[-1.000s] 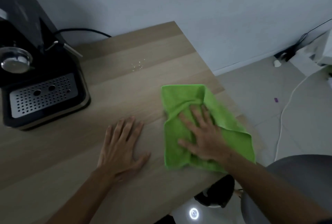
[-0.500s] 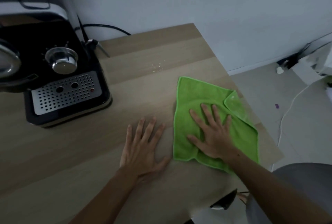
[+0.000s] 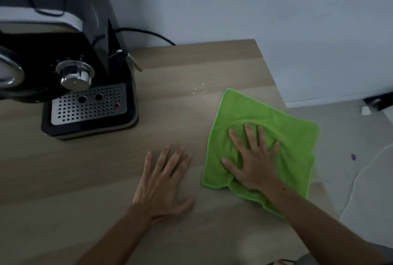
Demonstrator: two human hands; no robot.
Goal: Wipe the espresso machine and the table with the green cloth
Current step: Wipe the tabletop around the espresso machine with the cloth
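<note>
The green cloth (image 3: 265,126), a bright lime microfibre square with a stitched hem, lies spread near the right edge of the wooden bench (image 3: 63,179), puckered under the right hand (image 3: 253,158), which presses it flat with fingers splayed wide. The left hand (image 3: 163,181) rests flat and open on the bare wood just beside it. The black espresso machine (image 3: 85,86) with its perforated steel drip tray (image 3: 89,105) stands at back left, no legible writing on it; small white specks (image 3: 201,88) dot the wood between machine and cloth.
</note>
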